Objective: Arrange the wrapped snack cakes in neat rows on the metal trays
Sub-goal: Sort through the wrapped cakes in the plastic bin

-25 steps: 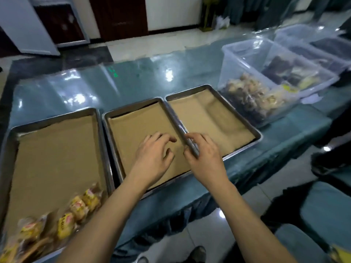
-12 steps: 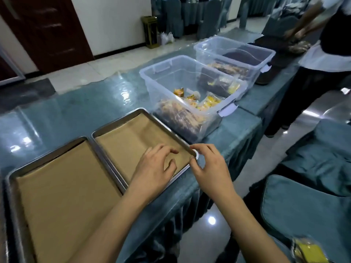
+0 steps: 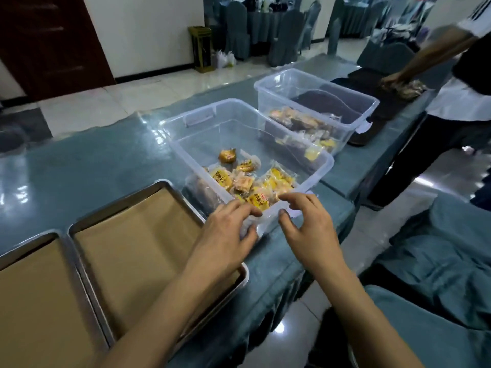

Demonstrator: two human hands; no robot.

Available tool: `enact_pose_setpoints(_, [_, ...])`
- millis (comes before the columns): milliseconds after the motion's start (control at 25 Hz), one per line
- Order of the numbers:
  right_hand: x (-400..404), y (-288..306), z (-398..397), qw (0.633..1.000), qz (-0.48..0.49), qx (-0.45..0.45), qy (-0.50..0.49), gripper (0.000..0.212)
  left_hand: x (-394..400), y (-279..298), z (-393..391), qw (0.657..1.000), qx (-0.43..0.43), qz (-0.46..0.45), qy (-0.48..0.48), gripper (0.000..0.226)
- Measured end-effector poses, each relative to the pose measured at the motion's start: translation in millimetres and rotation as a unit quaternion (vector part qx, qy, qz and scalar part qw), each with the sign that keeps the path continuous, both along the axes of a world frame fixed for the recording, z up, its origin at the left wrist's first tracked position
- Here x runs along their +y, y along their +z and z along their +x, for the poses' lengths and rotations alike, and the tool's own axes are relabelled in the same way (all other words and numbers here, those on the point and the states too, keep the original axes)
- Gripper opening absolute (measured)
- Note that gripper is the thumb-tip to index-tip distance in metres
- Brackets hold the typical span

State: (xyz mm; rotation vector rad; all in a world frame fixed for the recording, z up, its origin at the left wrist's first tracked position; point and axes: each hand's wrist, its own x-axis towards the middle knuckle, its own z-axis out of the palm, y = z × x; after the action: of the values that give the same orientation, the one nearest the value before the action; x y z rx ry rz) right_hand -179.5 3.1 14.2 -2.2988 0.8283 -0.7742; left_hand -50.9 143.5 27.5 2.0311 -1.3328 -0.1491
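Note:
A clear plastic bin (image 3: 321, 166) stands on the table and holds several wrapped snack cakes (image 3: 247, 181) in yellow and clear wrappers. My left hand (image 3: 225, 232) rests at the bin's near corner, fingers curled over the rim and thumb on the outer wall. My right hand (image 3: 308, 224) hovers just right of it at the same rim, fingers spread, holding nothing. A metal tray (image 3: 79, 225) lined with brown paper lies to the left of the bin, under my left forearm. Another paper-lined tray (image 3: 29, 240) lies further left.
A second clear bin (image 3: 369, 107) with more wrapped cakes stands behind the first. Another person (image 3: 451, 102) works at the far right end of the table. Teal-covered chairs (image 3: 438, 261) stand close at the right. The table's edge runs under my forearms.
My view has swung right, from the trays to the bin. Both hands have left the tray's corner and moved up to the near rim of the bin.

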Motion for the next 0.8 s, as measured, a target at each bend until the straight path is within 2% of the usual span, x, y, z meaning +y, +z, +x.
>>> enact_pose_setpoints(240, [-86.2,5.3,49.4,1.0,0.013,0.022,0.019,0.024,-46.5,-6.2,25.9,0.998,0.011,0.04,0.041,0.023])
enact_pose_setpoints(320, [-119.3,4.9,71.3,0.996,0.012,0.06,0.057,0.023,-61.0,-8.1,34.4,0.996,0.013,0.049,0.071,0.023])
enact_pose_setpoints(400, [-154.4,2.0,93.6,0.982,0.003,0.143,0.125,0.025,-79.0,-7.7,41.6,0.992,0.028,0.065,0.099,0.024])
enact_pose_setpoints(480, [-187.8,-5.3,113.4,0.947,-0.025,0.258,0.189,0.027,-100.3,-8.4,47.3,0.986,0.031,0.112,0.122,0.026])
enact_pose_setpoints(560, [-215.9,-11.6,133.1,0.897,-0.061,0.365,0.241,0.029,-131.6,-16.8,54.0,0.974,0.025,0.181,0.132,0.033])
enact_pose_setpoints(680, [-240.1,-20.9,157.5,0.809,-0.09,0.491,0.31,0.041,-184.4,-43.2,63.8,0.932,0.01,0.348,0.099,0.059])
enact_pose_setpoints(800, [-242.0,-35.1,167.5,0.731,-0.126,0.564,0.362,0.048,-212.5,-66.6,74.2,0.884,0.02,0.462,0.065,0.079])
